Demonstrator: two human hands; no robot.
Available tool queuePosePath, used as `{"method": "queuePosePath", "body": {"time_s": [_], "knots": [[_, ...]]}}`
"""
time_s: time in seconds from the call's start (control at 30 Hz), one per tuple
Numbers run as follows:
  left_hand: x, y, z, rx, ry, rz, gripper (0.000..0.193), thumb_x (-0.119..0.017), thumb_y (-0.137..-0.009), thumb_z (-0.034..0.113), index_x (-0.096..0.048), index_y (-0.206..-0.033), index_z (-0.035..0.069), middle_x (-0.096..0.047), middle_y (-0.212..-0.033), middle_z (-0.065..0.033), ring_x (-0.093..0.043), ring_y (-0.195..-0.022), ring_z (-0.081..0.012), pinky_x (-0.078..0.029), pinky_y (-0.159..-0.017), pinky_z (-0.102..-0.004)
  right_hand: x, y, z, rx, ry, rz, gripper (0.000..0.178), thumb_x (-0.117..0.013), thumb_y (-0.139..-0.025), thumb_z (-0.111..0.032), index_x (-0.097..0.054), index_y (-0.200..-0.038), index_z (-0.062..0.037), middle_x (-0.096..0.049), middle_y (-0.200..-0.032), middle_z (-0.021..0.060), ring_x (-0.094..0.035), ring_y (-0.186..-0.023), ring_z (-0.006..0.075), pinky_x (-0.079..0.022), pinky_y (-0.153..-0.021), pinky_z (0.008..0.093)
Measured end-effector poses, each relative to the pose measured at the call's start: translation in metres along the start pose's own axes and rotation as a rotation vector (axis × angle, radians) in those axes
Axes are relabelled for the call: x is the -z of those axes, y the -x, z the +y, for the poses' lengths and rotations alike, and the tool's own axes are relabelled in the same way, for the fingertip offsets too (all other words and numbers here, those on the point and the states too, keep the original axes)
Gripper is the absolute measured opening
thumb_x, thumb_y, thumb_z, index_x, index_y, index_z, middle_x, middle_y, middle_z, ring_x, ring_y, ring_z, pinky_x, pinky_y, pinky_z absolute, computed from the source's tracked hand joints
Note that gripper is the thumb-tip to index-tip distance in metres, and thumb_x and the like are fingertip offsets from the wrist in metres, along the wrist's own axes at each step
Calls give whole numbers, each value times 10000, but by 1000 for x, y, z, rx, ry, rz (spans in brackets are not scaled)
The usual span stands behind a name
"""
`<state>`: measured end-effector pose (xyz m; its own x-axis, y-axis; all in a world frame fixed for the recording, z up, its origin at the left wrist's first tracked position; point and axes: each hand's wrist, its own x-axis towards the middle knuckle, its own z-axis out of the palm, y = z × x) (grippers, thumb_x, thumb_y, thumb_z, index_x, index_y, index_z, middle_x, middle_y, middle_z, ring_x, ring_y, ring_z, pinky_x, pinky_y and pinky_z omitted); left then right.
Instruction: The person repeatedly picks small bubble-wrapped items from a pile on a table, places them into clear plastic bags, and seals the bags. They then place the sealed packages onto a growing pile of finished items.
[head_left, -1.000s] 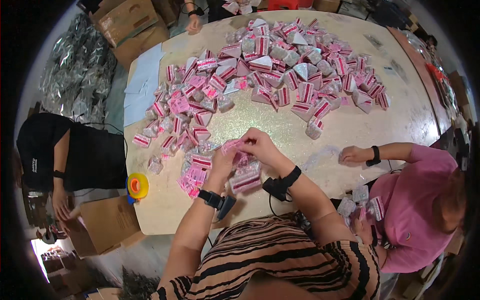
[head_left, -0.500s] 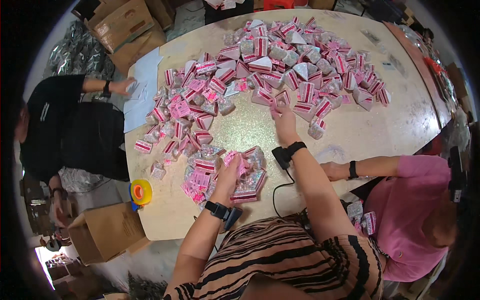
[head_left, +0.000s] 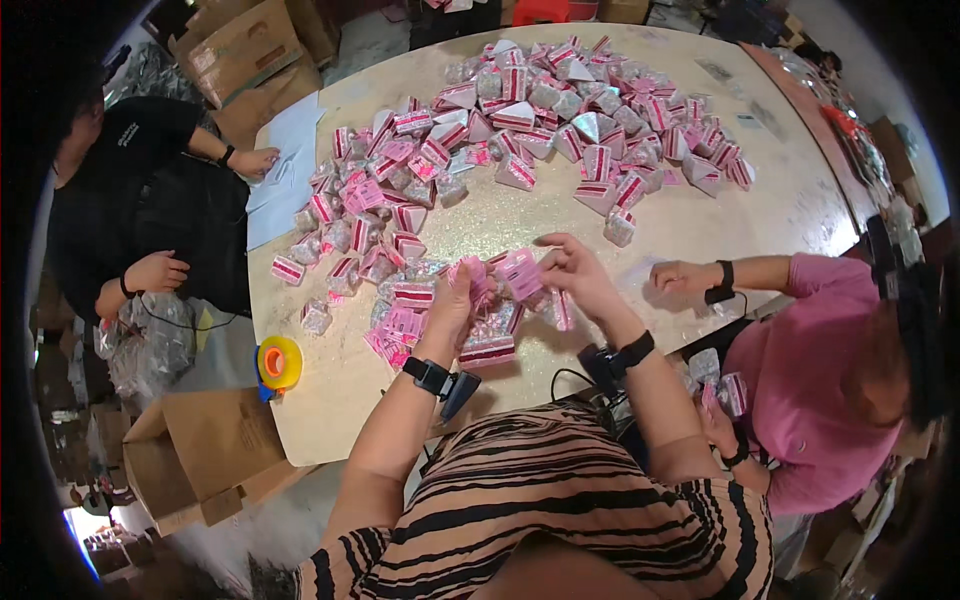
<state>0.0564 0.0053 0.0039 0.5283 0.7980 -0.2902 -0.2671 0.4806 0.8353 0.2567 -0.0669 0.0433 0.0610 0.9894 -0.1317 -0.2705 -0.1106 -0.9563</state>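
- Right hand [head_left: 588, 285] has moved back from the far pile, now beside left hand [head_left: 452, 312].
- Pink-and-white striped wedge pack [head_left: 562, 311] sits just below right fingers; flat pink printed card [head_left: 520, 275] at their tips. Can't tell if clamped.
- Left hand: clamped on bunched pink paper cards [head_left: 474, 280].
- Shiny wrapped red-striped wedge pack [head_left: 487, 351] just beside left wrist, on pale wooden table [head_left: 335, 425].

Near the centre, the person's left hand [head_left: 450, 316] grips pink cards [head_left: 478, 286]; between its two and three o'clock, the right hand [head_left: 585, 278] is at another card's edge [head_left: 520, 275]. Wedge-shaped packets [head_left: 515, 116] arc from ten to two o'clock. Yellow tape [head_left: 291, 358] and an open carton [head_left: 225, 440] sit around eight, a pink-shirted person [head_left: 800, 410] between three and four.
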Motion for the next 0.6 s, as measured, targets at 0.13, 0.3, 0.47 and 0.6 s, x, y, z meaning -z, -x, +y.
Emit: {"method": "queuePosePath", "body": {"time_s": [0.13,0.3,0.47,0.6], "knots": [[-21,10,1,-42,21,-212,750,-616,-673,658,-554,-1061,20,-621,-943,-56,-612,-868,-157,-516,-721,-300,-32,5,33,96,0,66,360,-597,-753,62,-519,-1097,-11,-588,-803,19,-544,-714,61,-434,-627,190],[-19,16,-7,123,58,-96,245,-589,-865,153,-567,-1064,13,-627,-943,-84,-614,-839,-169,-504,-712,-294,-59,30,25,275,492,195,470,-680,-700,-41,-503,-1135,-20,-523,-1073,120,-555,-865,167,-466,-729,275],[-25,25,-1,224,34,-124,219,-574,-848,82,-576,-1059,24,-620,-928,-87,-613,-819,-179,-505,-677,-292,-68,40,1,667,1284,21,857,-762,-548,-177,-378,-1301,-37,-382,-1353,149,-380,-1235,328,-302,-1014,459],[-31,37,1,235,90,-66,201,-597,-829,75,-582,-1025,34,-617,-927,-83,-617,-818,-179,-507,-669,-290,-71,39,9,661,1391,-51,884,-767,-495,-201,-401,-1286,-50,-455,-1270,139,-416,-1202,298,-318,-1003,450]]}}
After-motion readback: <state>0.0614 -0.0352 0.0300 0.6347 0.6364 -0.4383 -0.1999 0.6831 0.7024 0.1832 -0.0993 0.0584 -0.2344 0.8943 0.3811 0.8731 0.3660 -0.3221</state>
